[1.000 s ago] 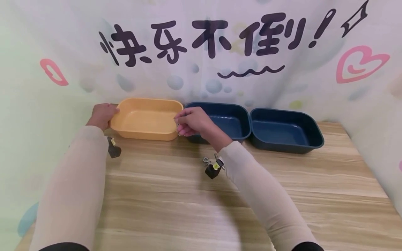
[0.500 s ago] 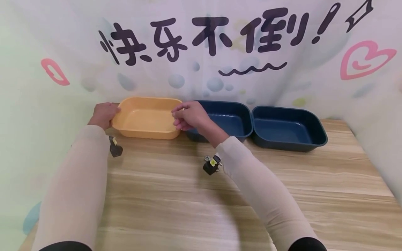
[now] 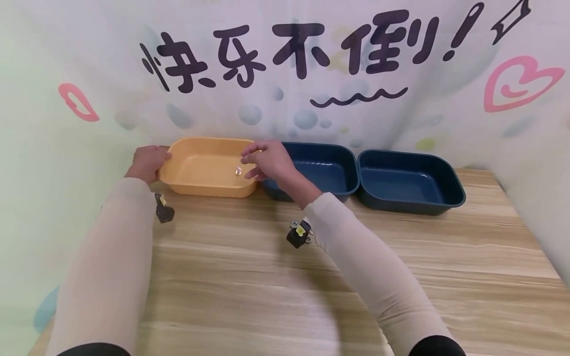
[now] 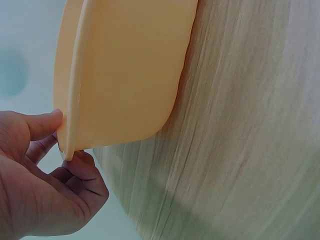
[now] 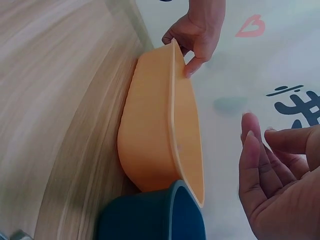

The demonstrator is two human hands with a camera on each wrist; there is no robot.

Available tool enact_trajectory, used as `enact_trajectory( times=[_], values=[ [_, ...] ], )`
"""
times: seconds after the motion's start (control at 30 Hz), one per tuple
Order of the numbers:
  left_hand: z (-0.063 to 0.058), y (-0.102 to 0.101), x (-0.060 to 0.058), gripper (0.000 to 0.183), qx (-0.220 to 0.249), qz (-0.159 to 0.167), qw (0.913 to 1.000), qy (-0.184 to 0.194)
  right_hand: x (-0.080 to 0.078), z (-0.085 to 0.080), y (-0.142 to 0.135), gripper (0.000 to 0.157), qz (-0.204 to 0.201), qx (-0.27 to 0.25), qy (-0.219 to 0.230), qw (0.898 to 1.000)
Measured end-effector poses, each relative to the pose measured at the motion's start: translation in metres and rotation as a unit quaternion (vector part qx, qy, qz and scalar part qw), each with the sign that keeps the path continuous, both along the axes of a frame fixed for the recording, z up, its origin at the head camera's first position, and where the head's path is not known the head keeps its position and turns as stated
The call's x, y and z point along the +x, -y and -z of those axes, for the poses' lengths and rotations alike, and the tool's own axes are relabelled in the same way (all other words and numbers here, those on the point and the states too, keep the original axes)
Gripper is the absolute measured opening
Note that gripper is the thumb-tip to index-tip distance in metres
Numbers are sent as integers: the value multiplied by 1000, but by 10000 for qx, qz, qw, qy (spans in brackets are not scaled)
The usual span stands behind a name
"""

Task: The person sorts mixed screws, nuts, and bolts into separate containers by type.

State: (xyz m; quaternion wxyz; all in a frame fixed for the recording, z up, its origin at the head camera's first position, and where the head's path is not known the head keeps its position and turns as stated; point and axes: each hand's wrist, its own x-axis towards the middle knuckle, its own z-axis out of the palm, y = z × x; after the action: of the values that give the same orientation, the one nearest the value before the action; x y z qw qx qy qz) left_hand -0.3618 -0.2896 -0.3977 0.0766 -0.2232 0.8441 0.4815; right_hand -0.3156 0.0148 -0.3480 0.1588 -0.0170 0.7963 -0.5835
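Note:
At the far left of the row, my left hand (image 3: 148, 164) grips the end rim of a yellow plastic box (image 3: 196, 190). Its thumb lies on the rim, with the fingers curled beneath, as the left wrist view shows. My right hand (image 3: 271, 160) hovers over the box's right end, thumb and fingers parted around nothing. A small shiny metal piece, probably a nut (image 3: 238, 171), is inside the yellow box just left of those fingertips; whether it rests on the bottom cannot be told.
Two dark blue boxes, a middle one (image 3: 327, 170) and a right one (image 3: 409, 183), continue the row against the printed backdrop (image 3: 285, 113). Metal nuts (image 3: 294, 224) lie on the wooden table (image 3: 249, 277) below the right wrist, partly hidden by the wrist camera (image 3: 297, 237).
My right thumb and fingers have parted, and the small metal piece now shows inside the yellow box. The left hand keeps its grip on the rim.

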Motion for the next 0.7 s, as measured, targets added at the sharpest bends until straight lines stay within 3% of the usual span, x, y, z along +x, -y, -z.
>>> enact_trajectory(
  times=[0.7],
  values=[
    [-2,1,3,20,11,90,10000,-26,4,3,-10,9,-120,127,124,9998]
  ],
)
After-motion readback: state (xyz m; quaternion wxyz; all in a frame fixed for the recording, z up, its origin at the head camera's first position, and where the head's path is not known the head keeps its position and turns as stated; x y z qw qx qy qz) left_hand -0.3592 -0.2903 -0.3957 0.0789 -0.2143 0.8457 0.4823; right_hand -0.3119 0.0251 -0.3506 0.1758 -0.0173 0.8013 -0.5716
